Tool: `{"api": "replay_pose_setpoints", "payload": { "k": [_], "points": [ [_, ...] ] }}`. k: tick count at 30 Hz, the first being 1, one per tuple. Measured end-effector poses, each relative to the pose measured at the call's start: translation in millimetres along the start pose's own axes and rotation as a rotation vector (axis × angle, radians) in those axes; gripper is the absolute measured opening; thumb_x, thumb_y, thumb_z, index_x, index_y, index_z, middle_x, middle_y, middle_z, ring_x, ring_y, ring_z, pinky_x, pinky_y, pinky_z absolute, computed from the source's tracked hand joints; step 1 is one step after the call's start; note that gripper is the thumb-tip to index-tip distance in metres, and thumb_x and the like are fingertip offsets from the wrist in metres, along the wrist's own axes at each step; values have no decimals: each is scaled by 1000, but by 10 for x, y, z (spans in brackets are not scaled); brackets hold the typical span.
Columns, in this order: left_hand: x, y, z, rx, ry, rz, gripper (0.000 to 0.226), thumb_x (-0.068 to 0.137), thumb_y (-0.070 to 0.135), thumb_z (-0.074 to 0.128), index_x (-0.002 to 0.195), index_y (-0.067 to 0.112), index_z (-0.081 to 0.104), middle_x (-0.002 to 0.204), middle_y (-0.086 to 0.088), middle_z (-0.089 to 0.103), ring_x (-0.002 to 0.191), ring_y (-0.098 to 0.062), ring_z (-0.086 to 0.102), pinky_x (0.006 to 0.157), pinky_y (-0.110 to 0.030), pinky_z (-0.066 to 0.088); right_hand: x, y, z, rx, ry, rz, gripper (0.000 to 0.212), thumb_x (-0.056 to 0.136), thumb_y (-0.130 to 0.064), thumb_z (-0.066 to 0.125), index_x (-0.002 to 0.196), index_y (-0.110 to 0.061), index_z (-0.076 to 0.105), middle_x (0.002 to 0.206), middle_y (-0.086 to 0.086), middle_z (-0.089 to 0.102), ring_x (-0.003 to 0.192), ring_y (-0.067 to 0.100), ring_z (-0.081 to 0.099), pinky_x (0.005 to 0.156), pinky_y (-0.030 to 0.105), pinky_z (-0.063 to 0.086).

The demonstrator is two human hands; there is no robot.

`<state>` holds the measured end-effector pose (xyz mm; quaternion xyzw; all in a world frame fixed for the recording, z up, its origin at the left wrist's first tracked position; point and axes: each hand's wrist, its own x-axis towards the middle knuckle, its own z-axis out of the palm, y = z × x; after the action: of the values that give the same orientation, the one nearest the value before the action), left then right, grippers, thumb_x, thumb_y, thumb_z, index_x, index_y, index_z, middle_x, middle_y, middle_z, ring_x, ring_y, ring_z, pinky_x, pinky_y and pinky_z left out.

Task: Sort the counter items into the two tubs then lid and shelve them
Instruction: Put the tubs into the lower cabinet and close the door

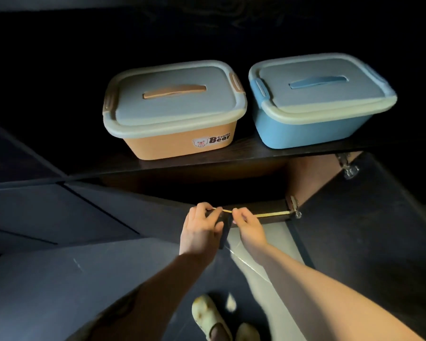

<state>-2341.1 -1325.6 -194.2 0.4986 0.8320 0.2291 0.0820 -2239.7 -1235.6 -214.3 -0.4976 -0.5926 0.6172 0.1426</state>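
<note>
Tubs, orange (180,143) and blue (312,129), lidded, shelved above both hands (202,225) (250,223), whose fingers pinch a door edge (268,214).

lids hide both tubs' contents; the slippers (210,318) are cut off below.
</note>
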Motion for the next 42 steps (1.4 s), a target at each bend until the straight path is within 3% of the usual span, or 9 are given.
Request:
{"api": "replay_pose_setpoints", "payload": {
  "k": [6,11,14,19,27,34,37,40,42],
  "points": [
    [-883,-77,-131,-123,2,-99,26,91,18,57,116,14,66,129,-8,51,124,-23,40,102,-20,25,-757,349,90,-59,-154,33,20,95,-30,54,78,-20,56,72,-6,57,68,6,51,62,17,40],
    [-1548,-402,-435,-106,-69,-82,22,93,23,56,111,17,67,124,-2,55,121,-18,41,99,-15,24,-1282,557,385,-166,-311,75,18,86,-17,65,71,-26,64,78,-11,67,86,16,62,80,29,46],
    [-1783,-678,-670,-61,-144,-87,25,93,32,54,113,22,65,120,6,59,116,-13,44,97,-17,30,-1544,599,628,-288,-419,34,14,83,-28,71,73,-29,61,82,-10,68,88,16,64,83,33,47],
    [-2243,-1102,-997,-2,-156,-216,25,91,34,56,113,26,65,132,10,51,119,-10,42,96,-21,32,-1954,592,1232,-400,-596,45,21,79,-33,74,97,-26,65,94,-4,71,92,17,66,87,31,48],
    [-2950,-1653,-1395,-83,-38,-518,36,95,17,51,130,24,56,142,10,44,127,-12,45,110,-32,36,-2554,372,2552,-615,-616,111,38,84,-35,68,119,-25,56,121,-1,61,104,21,56,83,24,40],
    [-3164,-2148,-1720,-135,72,-640,45,88,-1,53,126,21,60,137,9,52,126,-11,48,108,-29,38,-2628,121,3066,-531,-877,52,68,87,-20,66,145,-25,32,136,5,51,122,21,51,103,30,42],
    [-3139,-2321,-1854,-117,50,-647,53,84,-7,53,127,23,59,136,9,52,124,-12,49,106,-25,39,-2512,47,3028,-406,-849,188,71,91,-3,58,148,-29,25,132,11,49,113,19,52,88,19,41],
    [-3044,-2352,-1895,-71,20,-619,52,80,-3,54,123,26,61,135,13,51,122,-11,49,102,-30,43,-2296,-11,2857,-392,-770,158,67,91,-3,58,145,-31,31,124,8,51,105,19,55,72,20,47],
    [-2865,-2291,-1870,-36,55,-599,44,83,2,55,119,26,64,133,11,53,122,-14,49,103,-30,41,-2155,-65,2708,-417,-683,127,64,89,-9,62,142,-33,35,117,5,56,103,23,58,77,28,50]
  ]
}}
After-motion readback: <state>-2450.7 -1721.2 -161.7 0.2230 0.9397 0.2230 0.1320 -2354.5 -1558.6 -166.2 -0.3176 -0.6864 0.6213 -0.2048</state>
